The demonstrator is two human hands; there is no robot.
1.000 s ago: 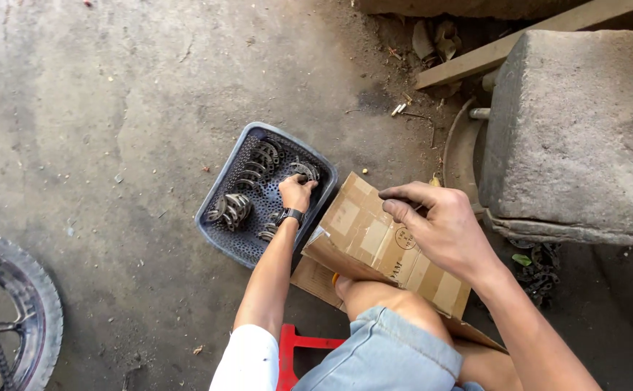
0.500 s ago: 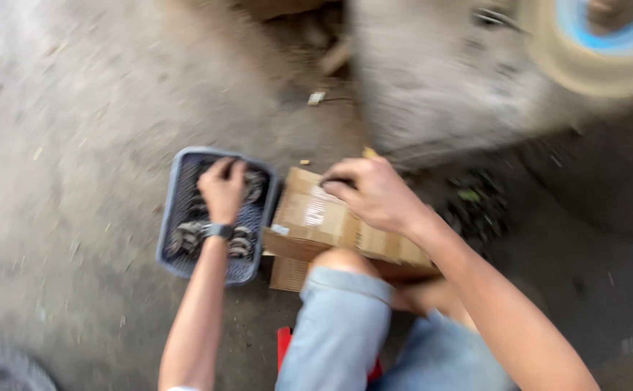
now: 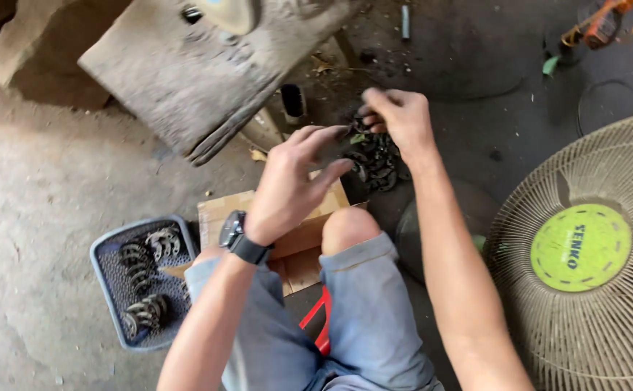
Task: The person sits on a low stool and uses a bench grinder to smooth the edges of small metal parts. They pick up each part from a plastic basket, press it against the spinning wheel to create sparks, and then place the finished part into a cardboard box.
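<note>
Dark, tangled metal parts [image 3: 374, 156] under right hand [image 3: 400, 119] fingers.

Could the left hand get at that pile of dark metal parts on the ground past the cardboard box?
Probably yes. The left hand hovers open above the cardboard box, nothing between it and the metal parts, which the right hand already touches.

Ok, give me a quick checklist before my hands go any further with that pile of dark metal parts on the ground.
1. Right hand on the pile of dark metal parts: ok, fingertips touch its top.
2. Left hand free: ok, open, holds nothing.
3. Brown cardboard box within reach: ok, under the left hand.
4. Grey plastic basket has room: ok, a few metal rings inside.
5. A part actually gripped by the right hand: cannot tell.
</note>
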